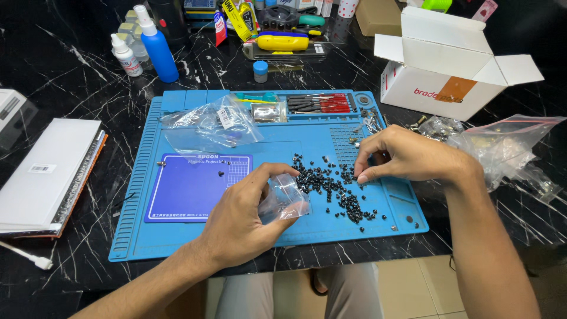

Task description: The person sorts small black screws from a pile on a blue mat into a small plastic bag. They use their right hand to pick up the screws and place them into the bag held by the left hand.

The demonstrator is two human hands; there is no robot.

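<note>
My left hand (239, 215) holds a small clear plastic bag (284, 198) just above the blue work mat (177, 236). A pile of several small black screws (331, 183) is scattered on the mat's right half. My right hand (407, 156) rests at the pile's right edge with thumb and fingertips pinched together over the screws; whether a screw is between them I cannot tell. A darker blue magnetic pad (189, 189) lies on the mat, left of my left hand, with one or two tiny screws on it.
Empty clear bags (212, 124) lie on the mat's upper left. Tweezers and screwdrivers (319, 103) sit in its top tray. An open white cardboard box (449, 65), more plastic bags (508, 147), a blue spray bottle (156, 47), a white bottle (127, 56) and a white book (47, 171) surround the mat.
</note>
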